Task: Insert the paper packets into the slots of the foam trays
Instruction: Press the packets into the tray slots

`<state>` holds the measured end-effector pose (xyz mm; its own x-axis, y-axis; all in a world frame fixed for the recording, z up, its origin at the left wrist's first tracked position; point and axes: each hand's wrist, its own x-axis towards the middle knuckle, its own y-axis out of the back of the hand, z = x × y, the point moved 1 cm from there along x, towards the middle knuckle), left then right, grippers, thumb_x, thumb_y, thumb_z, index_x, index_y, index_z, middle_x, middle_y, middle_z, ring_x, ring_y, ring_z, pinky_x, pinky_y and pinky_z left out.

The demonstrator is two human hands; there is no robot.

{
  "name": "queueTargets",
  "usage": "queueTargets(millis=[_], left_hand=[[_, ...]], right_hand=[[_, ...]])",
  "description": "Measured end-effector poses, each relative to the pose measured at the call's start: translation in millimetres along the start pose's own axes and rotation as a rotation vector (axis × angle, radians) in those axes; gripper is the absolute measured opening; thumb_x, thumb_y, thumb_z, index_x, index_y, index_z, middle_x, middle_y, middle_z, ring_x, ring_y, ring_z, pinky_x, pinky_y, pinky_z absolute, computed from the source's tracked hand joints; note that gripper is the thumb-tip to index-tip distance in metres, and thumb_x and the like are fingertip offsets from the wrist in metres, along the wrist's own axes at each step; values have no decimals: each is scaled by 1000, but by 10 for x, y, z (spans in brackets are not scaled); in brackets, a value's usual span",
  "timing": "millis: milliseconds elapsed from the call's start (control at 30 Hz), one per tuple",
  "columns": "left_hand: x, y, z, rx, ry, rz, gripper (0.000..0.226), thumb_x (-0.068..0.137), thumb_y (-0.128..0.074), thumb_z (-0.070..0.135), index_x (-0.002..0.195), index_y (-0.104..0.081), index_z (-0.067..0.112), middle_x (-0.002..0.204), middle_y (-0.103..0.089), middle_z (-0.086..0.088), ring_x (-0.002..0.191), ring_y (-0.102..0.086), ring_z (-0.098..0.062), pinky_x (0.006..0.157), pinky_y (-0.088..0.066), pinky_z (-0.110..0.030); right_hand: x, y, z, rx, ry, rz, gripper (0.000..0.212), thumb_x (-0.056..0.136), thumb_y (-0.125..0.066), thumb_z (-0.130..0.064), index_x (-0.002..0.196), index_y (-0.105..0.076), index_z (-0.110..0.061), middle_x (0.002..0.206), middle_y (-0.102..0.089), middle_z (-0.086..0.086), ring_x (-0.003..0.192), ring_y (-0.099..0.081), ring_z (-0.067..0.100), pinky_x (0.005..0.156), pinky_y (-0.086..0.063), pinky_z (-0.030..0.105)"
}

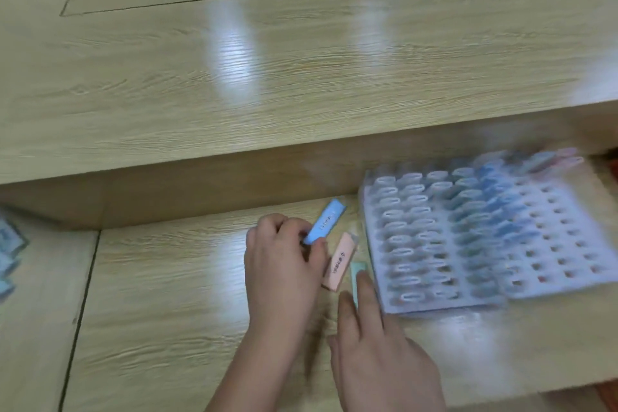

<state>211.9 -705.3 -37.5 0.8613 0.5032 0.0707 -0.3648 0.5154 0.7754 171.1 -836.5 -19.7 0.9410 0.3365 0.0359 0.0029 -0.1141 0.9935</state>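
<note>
We see a foam tray (pixel 551 227) on the wooden tabletop (pixel 167 294) near its right edge. A pink packet (pixel 337 264) lies just beside it.

One head-worn wide-angle camera looks forward and down at the counter (pixel 160 304) from close above (right side blurred), with the left hand (pixel 284 264) and right hand (pixel 378 348) near the bottom edge.

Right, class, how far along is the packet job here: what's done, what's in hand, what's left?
Done: inserted packets stand in the middle columns of the foam tray, though blurred. In hand: the left hand pinches a blue packet; the right hand touches a green packet beside the tray. Left: a pink packet lies on the table, and the tray's left columns show empty slots.
</note>
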Motion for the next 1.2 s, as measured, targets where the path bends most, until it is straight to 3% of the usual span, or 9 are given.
queueTargets(millis=[167,267,433,567,633,733,900,1033,1200], left_hand=[[-123,308,-306,-263,145,-20,21,82,-70,17,83,-61,35,77,-65,15,73,-61,-8,67,-50,-31],[-230,456,-436,-428,220,-63,19,86,-72,18,90,-66,37,74,-68,6,64,-63,-19,63,-55,-45],[-314,488,-468,-622,307,-70,28,84,-76,13,89,-70,40,83,-70,7,73,-70,-18,65,-58,-35],[-373,418,-352,-737,310,-26,18,83,-76,7,86,-70,24,73,-70,8,65,-66,-6,61,-52,-14],[-394,400,-251,-787,300,14,15,85,-73,5,85,-69,19,72,-71,6,62,-64,-6,58,-51,-13],[-415,432,-33,-833,257,92,9,82,-72,12,83,-71,21,73,-72,3,61,-65,-3,60,-52,-12],[-442,504,389,-827,167,127,16,74,-71,33,89,-77,33,78,-75,3,66,-69,-4,62,-56,-14],[-467,470,707,-817,123,103,20,74,-72,35,92,-79,37,82,-77,1,68,-72,-9,64,-57,-15],[-469,297,1119,-843,112,70,19,70,-71,28,83,-80,39,75,-77,1,62,-71,-6,63,-54,-11]], right_hand=[[-107,38,-92,149,91,38,36,57,-89,-33,90,-79,-24,94,-74,-6,62,-66,17,35,-44,23],[-146,1,-49,219,18,54,50,53,-93,-31,100,-78,-25,88,-71,-5,62,-66,16,35,-45,24],[-189,-8,45,164,-60,61,40,76,-47,-49,77,-75,-20,71,-64,0,55,-63,19,34,-42,24],[-235,36,69,160,-11,-14,42,56,-75,-60,72,-72,-21,70,-62,-2,55,-61,18,31,-42,27],[-262,41,90,135,4,-72,47,34,-90,-52,63,-68,-22,67,-61,-3,53,-60,18,31,-41,26],[-278,132,220,239,16,-118,41,32,-91,-50,57,-67,-27,59,-59,-7,49,-60,14,34,-39,19],[-396,464,715,665,-75,-128,27,79,-61,-55,106,-67,-52,81,-67,-19,71,-63,-9,63,-43,1],[-492,707,1340,818,-232,39,63,87,-66,-4,118,-58,-58,93,-71,-22,76,-67,1,65,-49,9],[-217,999,2101,842,-285,105,45,84,-64,-21,110,-55,-56,86,-73,-18,64,-69,4,65,-55,21]])
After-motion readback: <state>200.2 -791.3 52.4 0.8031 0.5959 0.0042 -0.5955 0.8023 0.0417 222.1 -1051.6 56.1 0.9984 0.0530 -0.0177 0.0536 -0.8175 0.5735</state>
